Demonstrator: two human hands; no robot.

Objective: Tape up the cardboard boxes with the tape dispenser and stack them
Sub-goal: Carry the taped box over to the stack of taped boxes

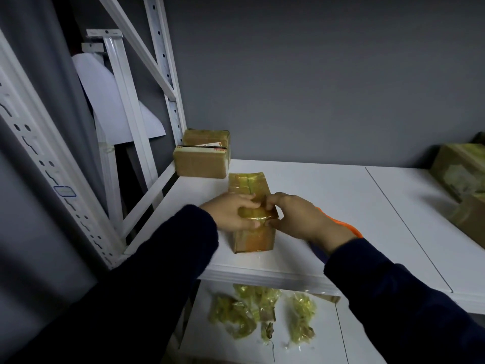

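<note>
Print on stacked boxes (pixel 202 156), upper centre-left, too small to read. Mid-frame on white shelf (pixel 341 200), taped box (pixel 253 239); left hand (pixel 228 212), right hand (pixel 296 219) arched over near end, fingers (pixel 246 204) pinching its tape

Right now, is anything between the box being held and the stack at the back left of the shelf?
Nothing visible. The left hand and right hand hold the box; only bare white shelf lies between its far end and the two stacked boxes. An orange object sits behind the right wrist, off that path.
</note>
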